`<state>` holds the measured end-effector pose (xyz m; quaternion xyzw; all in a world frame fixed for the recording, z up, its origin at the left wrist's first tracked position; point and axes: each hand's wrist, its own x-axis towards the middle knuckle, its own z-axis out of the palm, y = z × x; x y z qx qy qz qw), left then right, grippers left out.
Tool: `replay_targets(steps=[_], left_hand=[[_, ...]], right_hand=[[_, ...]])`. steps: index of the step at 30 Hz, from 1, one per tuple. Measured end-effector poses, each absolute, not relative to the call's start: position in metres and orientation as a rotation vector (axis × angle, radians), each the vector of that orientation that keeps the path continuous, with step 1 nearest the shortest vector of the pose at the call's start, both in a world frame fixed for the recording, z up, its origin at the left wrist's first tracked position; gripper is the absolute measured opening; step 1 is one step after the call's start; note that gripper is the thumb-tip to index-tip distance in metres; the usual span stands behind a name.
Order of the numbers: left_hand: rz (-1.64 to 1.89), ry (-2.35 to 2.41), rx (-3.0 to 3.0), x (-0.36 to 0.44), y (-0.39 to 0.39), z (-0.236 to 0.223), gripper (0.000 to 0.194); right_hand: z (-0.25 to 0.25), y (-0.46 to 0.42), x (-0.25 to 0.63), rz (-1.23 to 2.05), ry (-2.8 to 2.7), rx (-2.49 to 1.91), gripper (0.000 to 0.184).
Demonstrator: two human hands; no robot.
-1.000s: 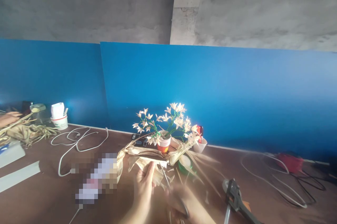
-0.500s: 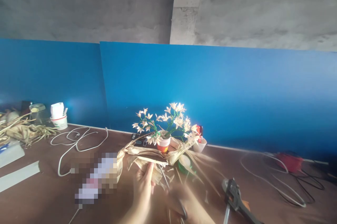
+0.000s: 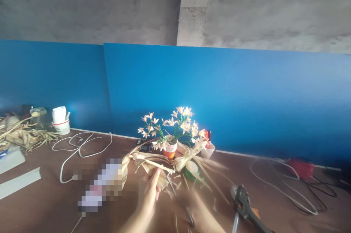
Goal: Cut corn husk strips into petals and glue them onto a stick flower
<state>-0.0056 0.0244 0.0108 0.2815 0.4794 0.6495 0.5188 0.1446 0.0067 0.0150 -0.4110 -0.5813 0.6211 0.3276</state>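
My left hand (image 3: 149, 189) pinches a strip of dried corn husk (image 3: 159, 165) between thumb and fingers. Just to its right is my right hand (image 3: 196, 207), smeared by motion. It appears to be closed round scissors (image 3: 189, 217); a curved dark handle shows at the palm, and a thin blade points up toward the husk. Beyond both hands stands a red-and-white paper cup (image 3: 170, 150) of pale husk flowers (image 3: 185, 126) on green stems. More dry husks (image 3: 185, 161) lie around the cup's foot, beside a green round object (image 3: 192, 171).
A white cup (image 3: 207, 151) stands behind the husks. To the right lie a black tool with a metal bar (image 3: 241, 200), cables (image 3: 285, 196) and a red item (image 3: 301, 168). Leftward are a white cord (image 3: 79, 149), a white tub (image 3: 62, 127) and a husk pile (image 3: 24, 136). A blue partition (image 3: 219, 90) bounds the table.
The husk in my left hand has shifted and tilted slightly, with the hand turning a little. My right hand stays blurred in nearly the same place.
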Motion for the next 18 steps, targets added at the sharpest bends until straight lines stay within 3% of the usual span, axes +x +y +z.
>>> replay_targets(steps=[18], left_hand=[[1.385, 1.087, 0.792, -0.019, 0.030, 0.018, 0.047]], right_hand=[[0.021, 0.002, 0.158, 1.653, -1.590, -1.021, 0.018]])
